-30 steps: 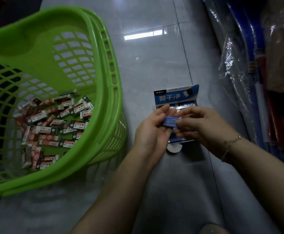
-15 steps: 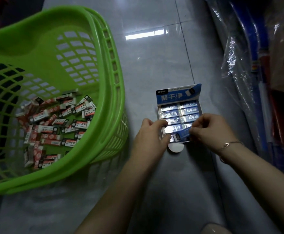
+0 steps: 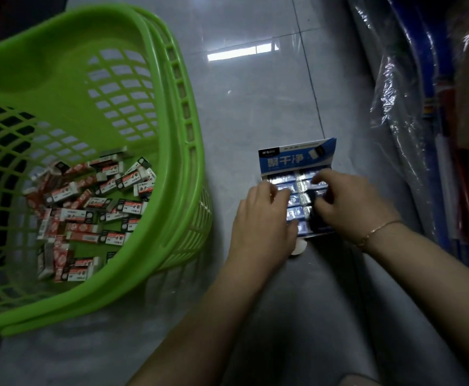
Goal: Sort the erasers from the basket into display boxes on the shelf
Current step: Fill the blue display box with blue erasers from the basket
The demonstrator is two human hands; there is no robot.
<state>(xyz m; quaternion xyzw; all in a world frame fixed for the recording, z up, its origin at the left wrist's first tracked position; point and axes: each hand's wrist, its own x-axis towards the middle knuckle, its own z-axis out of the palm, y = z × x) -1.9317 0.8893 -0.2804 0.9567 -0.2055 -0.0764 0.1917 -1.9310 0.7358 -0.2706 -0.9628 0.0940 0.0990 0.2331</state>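
Erasers, blue-sleeved (image 3: 290,188), stock item: seated in two columns inside the display box (image 3: 297,158), which lies flat on the tiled floor (image 3: 255,107) just right of the basket, its printed lid flap standing up at the far edge. Judged reason for the placement: the box is on the floor beside the basket so that both hands can work over it, and it has not yet gone to a shelf.

Erasers, red-and-white-sleeved (image 3: 88,207), stock item: a loose heap in the bottom of the green basket (image 3: 149,79), lying at all angles, unsorted. The basket tips toward the viewer, which keeps the heap gathered at the near wall.

Head view, hands. Left hand (image 3: 261,218): palm down over the left column of the box, fingers bent with the tips on the erasers, apparently pressing them level; it grasps nothing that can be seen. Right hand (image 3: 350,201): palm down over the right column, fingers curled toward a dark gap in the rows, thumb tucked under. Whether it pinches an eraser or only nudges one into place cannot be told, since the fingers hide the spot. A thin bracelet (image 3: 381,229) sits at the right wrist. Both forearms reach in from the lower edge, converging on the box.

Sundry: a small white disc (image 3: 300,247) on the floor, touching the near edge of the box; plastic-wrapped goods (image 3: 411,107) stacked along the right.
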